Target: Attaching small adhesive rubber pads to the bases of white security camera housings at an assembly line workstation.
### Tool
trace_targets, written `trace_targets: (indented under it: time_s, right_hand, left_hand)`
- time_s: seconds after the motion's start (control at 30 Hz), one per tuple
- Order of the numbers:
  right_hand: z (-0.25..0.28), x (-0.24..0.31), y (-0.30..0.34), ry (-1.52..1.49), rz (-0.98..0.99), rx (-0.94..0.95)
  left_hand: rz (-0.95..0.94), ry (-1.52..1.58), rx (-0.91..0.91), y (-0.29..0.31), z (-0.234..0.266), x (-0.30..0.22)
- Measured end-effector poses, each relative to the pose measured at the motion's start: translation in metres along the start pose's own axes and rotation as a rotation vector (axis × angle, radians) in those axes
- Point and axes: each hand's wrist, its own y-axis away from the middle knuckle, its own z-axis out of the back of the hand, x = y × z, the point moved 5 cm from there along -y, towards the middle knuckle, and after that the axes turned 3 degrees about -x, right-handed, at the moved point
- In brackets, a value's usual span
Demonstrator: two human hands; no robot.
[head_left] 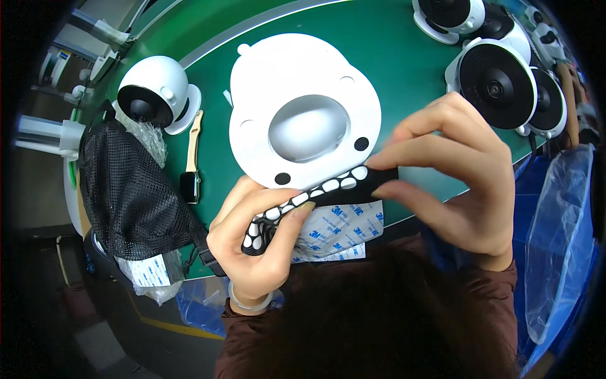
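My left hand (255, 234) pinches a bent black sheet of white oval pads (331, 185) between thumb and fingers. At the sheet's right end is my right hand (464, 170), its thumb and forefinger apart, the forefinger tip by the last white pad. I cannot tell whether it touches that pad. Just beyond the sheet lies a rounded white device housing (278, 82) with a silvery oval dome (309, 128). Two dark round pads sit on its near side, a left pad (282, 179) and a right pad (361, 144). Printed backing paper (341, 230) lies under the sheet.
On the green table (416, 76), a white ball-shaped device (154, 91) stands at left, beside a watch (190, 180) and a black mesh bag (136, 189). Several black-faced white devices (495, 85) crowd the far right. Clear plastic over blue (555, 234) hangs at right.
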Motion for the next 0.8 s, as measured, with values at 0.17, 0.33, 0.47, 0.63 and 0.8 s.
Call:
trace_targets:
  time_s: [0.17, 0.33, 0.47, 0.63, 0.8]
  right_hand:
    - [-0.008, 0.000, 0.002, -0.041, -0.050, 0.040]
    - [-0.015, 0.002, 0.005, -0.090, 0.080, -0.059]
    - [-0.017, 0.005, 0.006, -0.154, 0.082, -0.076]
    - [-0.012, 0.011, 0.011, 0.030, 0.154, -0.099]
    - [-0.015, 0.026, 0.018, 0.265, 0.307, -0.204]
  left_hand:
    - [0.001, 0.024, 0.012, 0.000, 0.001, 0.001]
    - [0.001, -0.014, 0.063, -0.006, -0.002, -0.007]
    - [0.051, 0.015, -0.033, 0.000, 0.004, -0.003]
    - [0.071, 0.078, -0.069, 0.000, 0.001, 0.000]
    - [0.073, 0.062, -0.078, -0.001, 0.002, -0.002]
